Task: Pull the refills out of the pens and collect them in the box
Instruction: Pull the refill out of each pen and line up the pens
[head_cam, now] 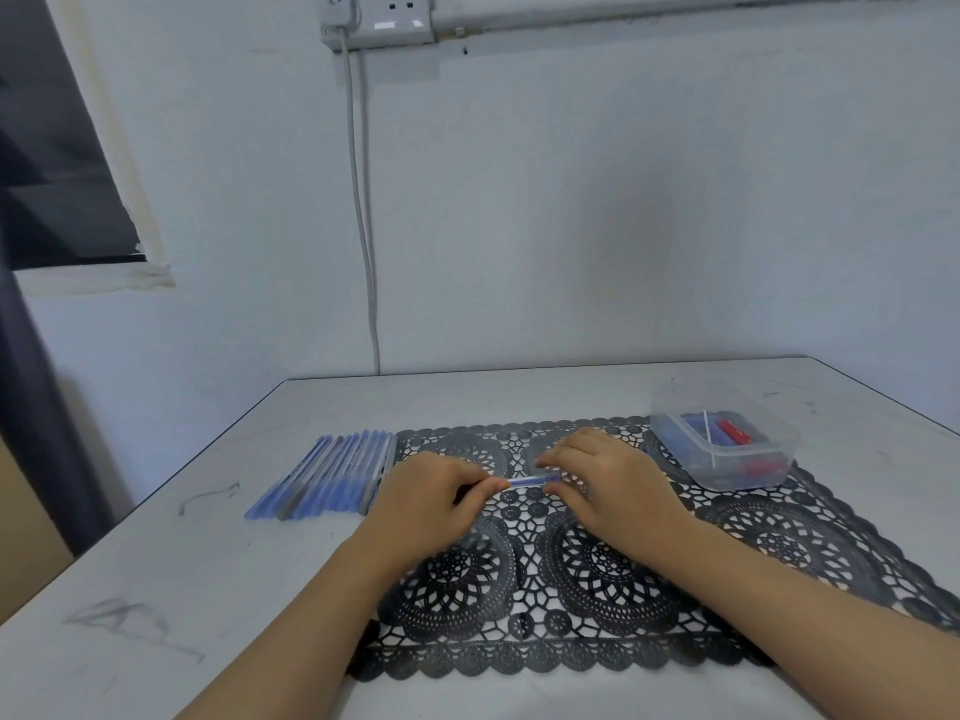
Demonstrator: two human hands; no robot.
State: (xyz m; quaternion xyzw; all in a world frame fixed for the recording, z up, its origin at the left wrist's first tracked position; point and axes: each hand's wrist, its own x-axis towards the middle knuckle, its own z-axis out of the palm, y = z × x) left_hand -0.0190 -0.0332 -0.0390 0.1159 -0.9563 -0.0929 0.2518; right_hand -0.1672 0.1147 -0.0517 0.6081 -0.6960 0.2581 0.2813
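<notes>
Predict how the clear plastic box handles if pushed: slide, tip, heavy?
Probably light: the clear plastic box is thin-walled and holds only a few pen parts. Unlikely to tip, since it is low and wide. It may drag rather than glide, as it sits on the openwork black lace mat.

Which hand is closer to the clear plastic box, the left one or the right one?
The right hand: it is close beside the box. The left hand is farther away, next to the row of pens.

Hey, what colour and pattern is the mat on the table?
The mat is black, a lacy openwork of round medallions, seen best in the head view.
</notes>
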